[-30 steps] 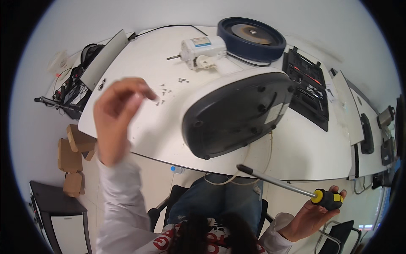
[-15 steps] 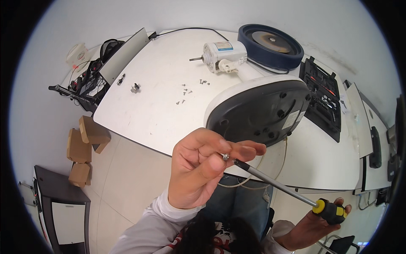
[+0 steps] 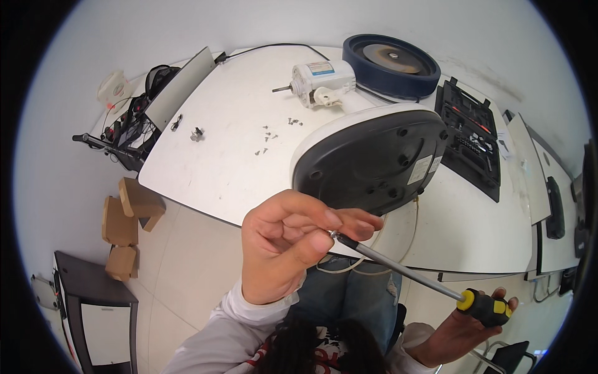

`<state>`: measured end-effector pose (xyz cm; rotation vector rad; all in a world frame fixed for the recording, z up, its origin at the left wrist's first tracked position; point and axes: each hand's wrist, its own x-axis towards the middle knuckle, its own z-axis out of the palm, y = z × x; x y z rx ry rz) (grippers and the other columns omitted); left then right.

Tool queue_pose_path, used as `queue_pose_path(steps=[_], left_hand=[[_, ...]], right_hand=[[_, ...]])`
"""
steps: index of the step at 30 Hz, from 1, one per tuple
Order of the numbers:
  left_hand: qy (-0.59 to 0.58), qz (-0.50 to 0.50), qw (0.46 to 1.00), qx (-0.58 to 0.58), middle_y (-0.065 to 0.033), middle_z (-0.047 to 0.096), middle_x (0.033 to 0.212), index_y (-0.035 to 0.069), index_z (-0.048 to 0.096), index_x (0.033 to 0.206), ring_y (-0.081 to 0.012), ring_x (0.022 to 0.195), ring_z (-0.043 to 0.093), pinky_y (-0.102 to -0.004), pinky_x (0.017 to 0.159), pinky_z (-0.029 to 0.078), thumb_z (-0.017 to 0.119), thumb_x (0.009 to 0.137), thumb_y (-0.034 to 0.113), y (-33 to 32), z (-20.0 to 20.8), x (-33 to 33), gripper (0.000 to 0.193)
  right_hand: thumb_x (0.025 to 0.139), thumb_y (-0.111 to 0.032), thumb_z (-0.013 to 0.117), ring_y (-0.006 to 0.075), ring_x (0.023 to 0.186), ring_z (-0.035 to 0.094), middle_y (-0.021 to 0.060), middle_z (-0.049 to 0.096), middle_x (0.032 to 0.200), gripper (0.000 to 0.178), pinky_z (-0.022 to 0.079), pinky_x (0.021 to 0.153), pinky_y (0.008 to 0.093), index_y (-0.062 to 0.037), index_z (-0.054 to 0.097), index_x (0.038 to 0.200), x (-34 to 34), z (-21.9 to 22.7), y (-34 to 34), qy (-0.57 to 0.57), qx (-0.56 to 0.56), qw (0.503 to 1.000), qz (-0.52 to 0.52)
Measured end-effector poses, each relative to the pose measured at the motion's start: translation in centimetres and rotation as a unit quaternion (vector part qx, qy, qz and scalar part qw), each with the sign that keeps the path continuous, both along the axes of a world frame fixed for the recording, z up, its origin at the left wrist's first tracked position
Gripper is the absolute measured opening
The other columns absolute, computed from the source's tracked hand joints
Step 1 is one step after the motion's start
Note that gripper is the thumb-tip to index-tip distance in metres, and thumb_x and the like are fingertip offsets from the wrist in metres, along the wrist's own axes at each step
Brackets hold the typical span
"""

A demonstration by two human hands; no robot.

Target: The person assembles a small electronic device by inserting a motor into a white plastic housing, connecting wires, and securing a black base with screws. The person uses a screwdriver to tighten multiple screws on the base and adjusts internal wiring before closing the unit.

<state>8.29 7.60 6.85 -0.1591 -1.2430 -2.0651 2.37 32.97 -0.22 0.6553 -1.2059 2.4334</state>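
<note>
Bare right hand [image 3: 458, 330]: at four o'clock, we clamp our fingers on a steel-shafted screwdriver [image 3: 405, 270] with a black-and-yellow handle.
Bare left hand [image 3: 274, 249]: near seven o'clock, we pinch a tiny silver screw [image 3: 334, 234] at the screwdriver's dark tip, towards five.
White desk [image 3: 202, 168]: an oval black-bottomed base [image 3: 361, 162] tilts at two o'clock; loose grey screws [image 3: 266, 138] lie scattered at eleven.

Left hand [image 3: 274, 252] pinching screw [image 3: 334, 234], right hand [image 3: 453, 335] gripping screwdriver [image 3: 408, 270] — tip [image 3: 344, 239] at screw

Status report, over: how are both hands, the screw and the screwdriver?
Left hand pinching screw. Right hand gripping screwdriver. Tip appears against screw. Nothing visibly in between.
</note>
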Motion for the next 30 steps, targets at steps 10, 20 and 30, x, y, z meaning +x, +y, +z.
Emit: queue_pose_path(steps=[10,20,30], left_hand=[[-0.009,0.004,1.000,-0.016,-0.0145,0.068,0.080,0.006,0.053,0.087,-0.0252,0.076,0.068,-0.0494,0.080,0.050,0.066,0.084,0.021,-0.1,-0.4,-0.6,0.020],[-0.050,-0.002,0.999,0.002,-0.0151,0.067,0.079,0.005,0.053,0.085,-0.0272,0.075,0.068,-0.0498,0.081,0.050,0.069,0.081,0.025,-0.1,-0.6,-0.9,0.025],[0.004,-0.015,0.997,0.075,-0.0166,0.066,0.083,0.004,0.050,0.091,-0.0353,0.086,0.065,-0.0418,0.077,0.055,0.062,0.086,0.020,-0.4,-1.1,-1.0,0.020]], right_hand=[[0.096,-0.036,0.038,0.0235,0.113,0.050,0.0098,0.036,0.135,0.048,0.045,0.098,0.0368,-0.0188,0.023,0.139,-0.2,0.1,0.1,0.013,0.020,0.999,0.024],[0.090,-0.024,0.055,0.0265,0.113,0.050,0.0069,0.036,0.133,0.041,0.048,0.094,0.0363,-0.0198,0.034,0.125,-0.2,0.9,-0.2,0.058,0.019,0.998,0.028],[0.095,-0.028,0.046,0.0269,0.112,0.050,0.0071,0.039,0.129,0.031,0.046,0.096,0.0367,-0.0209,0.037,0.123,0.1,1.2,-0.6,0.054,0.033,0.998,0.000]])
